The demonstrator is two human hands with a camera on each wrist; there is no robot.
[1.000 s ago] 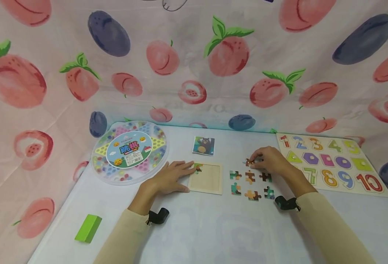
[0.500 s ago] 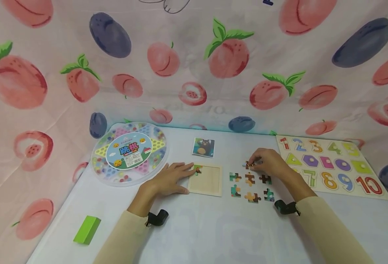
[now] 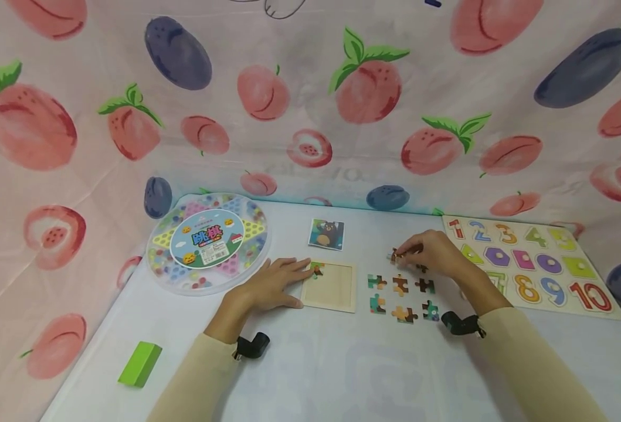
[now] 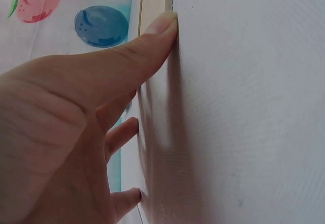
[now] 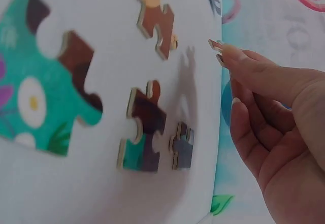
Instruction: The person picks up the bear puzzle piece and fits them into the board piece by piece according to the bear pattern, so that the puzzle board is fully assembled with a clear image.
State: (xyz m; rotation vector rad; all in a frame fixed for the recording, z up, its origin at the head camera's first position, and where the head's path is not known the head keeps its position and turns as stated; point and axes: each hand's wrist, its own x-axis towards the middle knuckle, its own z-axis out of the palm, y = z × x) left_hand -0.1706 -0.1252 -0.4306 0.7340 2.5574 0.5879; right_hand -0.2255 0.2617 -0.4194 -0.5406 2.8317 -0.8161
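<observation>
My right hand pinches a brown jigsaw piece between thumb and fingertips. In the right wrist view that held piece is off the tabletop, and a shadow falls below it. Several loose jigsaw pieces lie in rows just in front of this hand; another sits partly hidden under it. Fingers spread, my left hand rests along the left side of a square wooden puzzle tray. Its thumb touches the tray's edge. One green and brown piece lies in the tray's upper left corner.
Behind the tray lies a bear picture card. A round Chinese checkers set is at the back left, and a green block at the front left. To the right is a number and shape board. A fruit-print cloth hangs behind.
My right hand has risen slightly and shifted a little left with the jigsaw piece, exposing part of another piece beneath it. The left hand stays in place on the tray.
</observation>
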